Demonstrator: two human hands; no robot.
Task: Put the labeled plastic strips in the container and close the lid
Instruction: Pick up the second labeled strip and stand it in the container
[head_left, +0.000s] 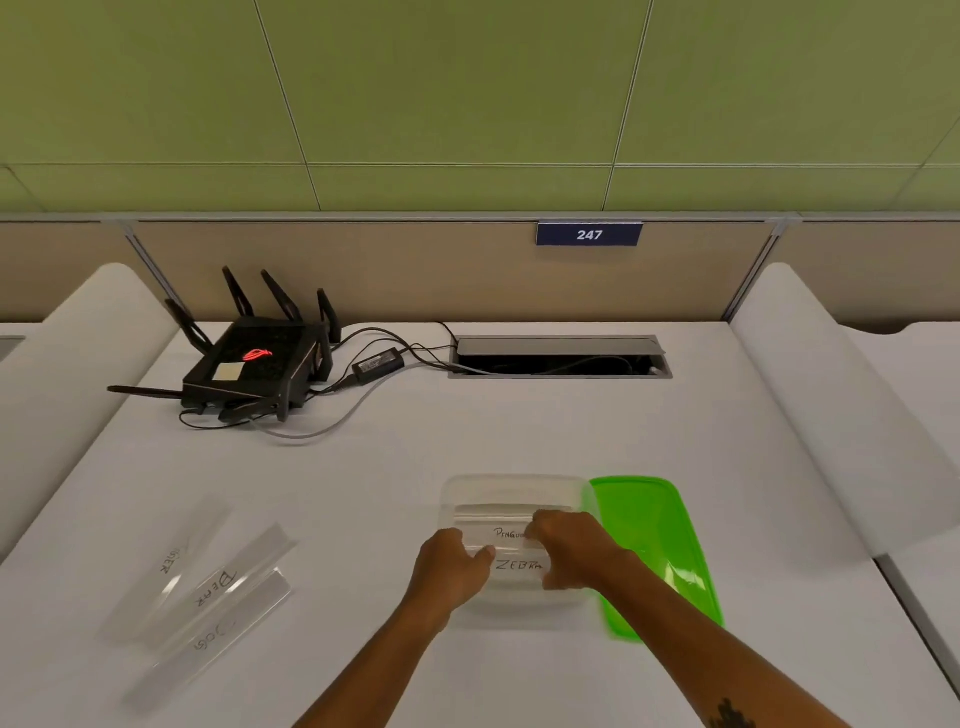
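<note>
A clear plastic container (511, 488) sits on the white table in front of me. Inside it lie clear strips labeled PENGUIN (506, 533) and ZEBRA (519, 565). My left hand (449, 566) holds the left end of the ZEBRA strip. My right hand (569, 545) is over the right side, its fingers on the strips' right ends. The green lid (660, 540) lies flat just right of the container. Three more clear strips rest at the left: one ending in "GER" (169, 561), BEAR (215, 587) and DOG (213, 636).
A black router (254, 364) with antennas, a power brick (378, 364) and cables sit at the back left. An open cable hatch (560, 357) is set in the table's rear. White dividers flank both sides. A sign reads 247 (589, 235).
</note>
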